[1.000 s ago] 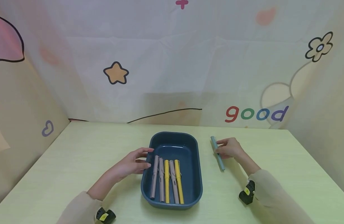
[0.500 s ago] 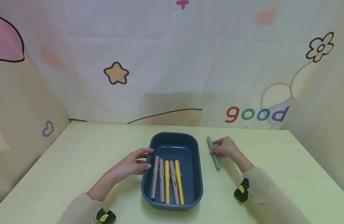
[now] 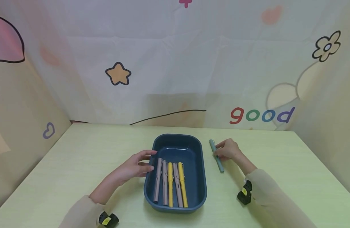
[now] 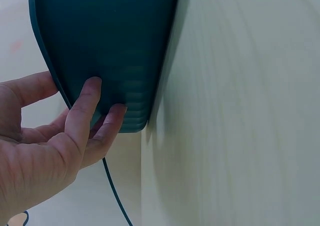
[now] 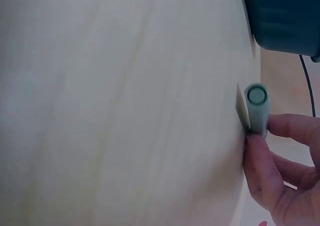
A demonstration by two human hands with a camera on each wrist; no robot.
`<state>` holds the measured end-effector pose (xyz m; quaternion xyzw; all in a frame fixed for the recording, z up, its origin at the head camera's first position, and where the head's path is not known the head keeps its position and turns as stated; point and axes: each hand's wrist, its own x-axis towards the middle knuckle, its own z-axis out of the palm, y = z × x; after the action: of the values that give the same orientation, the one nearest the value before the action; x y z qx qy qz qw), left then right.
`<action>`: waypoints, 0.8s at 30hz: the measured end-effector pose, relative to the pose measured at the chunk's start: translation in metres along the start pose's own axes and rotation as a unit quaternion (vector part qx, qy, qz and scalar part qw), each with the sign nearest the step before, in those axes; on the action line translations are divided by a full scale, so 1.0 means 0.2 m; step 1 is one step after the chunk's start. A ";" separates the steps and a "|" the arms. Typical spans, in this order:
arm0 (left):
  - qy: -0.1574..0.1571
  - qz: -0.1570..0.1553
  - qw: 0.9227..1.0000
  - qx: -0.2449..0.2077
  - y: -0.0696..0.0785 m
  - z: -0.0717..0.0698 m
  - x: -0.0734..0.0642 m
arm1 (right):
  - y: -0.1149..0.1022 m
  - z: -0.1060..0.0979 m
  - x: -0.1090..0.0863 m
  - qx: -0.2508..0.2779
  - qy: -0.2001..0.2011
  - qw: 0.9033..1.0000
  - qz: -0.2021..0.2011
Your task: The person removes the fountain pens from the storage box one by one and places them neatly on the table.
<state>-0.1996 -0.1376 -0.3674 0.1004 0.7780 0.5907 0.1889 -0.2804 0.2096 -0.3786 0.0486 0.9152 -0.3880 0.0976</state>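
My left hand [image 3: 134,165] holds the left rim of a dark blue rectangular tray [image 3: 193,202]; in the left wrist view, two fingertips press its outer wall [image 4: 107,46] while other fingers pass over the rim. Inside lie several capped pens side by side, with greyish-purple pens [image 3: 157,185] and yellow pens [image 3: 170,185] among them. To the right of the tray, my right hand [image 3: 227,149] pinches a light teal pen [image 3: 219,164] near its middle. That pen slants, its far end tipped leftward. The right wrist view shows it end-on [image 5: 258,108], close to the tabletop.
A pale wooden table [image 3: 106,139] carries everything. Behind it rises a printed cloth backdrop [image 3: 163,72] with a star and the word "good". Cloth walls [image 3: 18,126] flank both sides. Each wrist wears a small black camera [image 3: 245,193].
My right hand has shifted slightly left toward the tray, bringing the teal pen along. Left hand, tray and the pens inside have stayed in place.
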 end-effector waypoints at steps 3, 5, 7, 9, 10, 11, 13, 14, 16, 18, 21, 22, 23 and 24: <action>0.002 -0.003 1.000 0.000 0.00 0.00 0.00 | 0.00 0.00 0.00 -0.003 0.000 1.000 0.002; 0.002 -0.003 1.000 -0.001 0.00 0.00 0.00 | 0.00 0.00 -0.01 -0.004 0.000 1.000 0.002; 0.003 -0.004 1.000 -0.001 0.00 0.00 0.00 | 0.00 0.01 -0.01 -0.002 -0.002 1.000 0.003; 0.003 -0.004 1.000 0.000 0.00 0.00 0.00 | 0.00 0.01 -0.01 0.002 -0.003 1.000 0.008; 0.002 -0.003 1.000 0.000 0.00 0.00 0.00 | 0.00 0.01 -0.01 0.004 -0.004 1.000 0.010; 0.002 -0.003 1.000 0.001 0.00 0.00 0.00 | 0.00 0.00 -0.01 0.006 -0.006 1.000 0.011; 0.001 -0.002 1.000 0.002 0.00 0.00 0.00 | 0.01 0.00 0.00 0.011 -0.012 1.000 0.014; 0.002 -0.003 1.000 0.002 0.00 0.00 0.00 | 0.01 -0.01 0.00 0.014 -0.015 1.000 0.015; 0.002 -0.003 1.000 0.003 0.00 0.00 0.00 | 0.01 -0.01 0.00 0.018 -0.023 0.999 0.015; 0.002 -0.004 1.000 0.003 0.00 0.00 0.00 | 0.02 -0.02 0.00 0.020 -0.029 0.999 0.017; 0.000 -0.005 1.000 0.003 0.00 0.00 0.00 | 0.02 -0.03 -0.01 0.024 -0.036 0.999 0.021; 0.000 -0.004 1.000 0.003 0.00 0.00 0.00 | 0.02 -0.03 -0.01 0.024 -0.038 0.999 0.021; -0.001 -0.004 1.000 0.003 0.00 0.00 0.00 | 0.02 -0.03 -0.01 0.025 -0.040 0.999 0.023; -0.002 -0.003 1.000 0.002 0.00 0.00 0.00 | 0.02 -0.03 -0.01 0.026 -0.042 0.999 0.023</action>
<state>-0.1997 -0.1375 -0.3671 0.0995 0.7793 0.5882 0.1920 -0.2787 0.2168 -0.3758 0.0562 0.8988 -0.4105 0.1433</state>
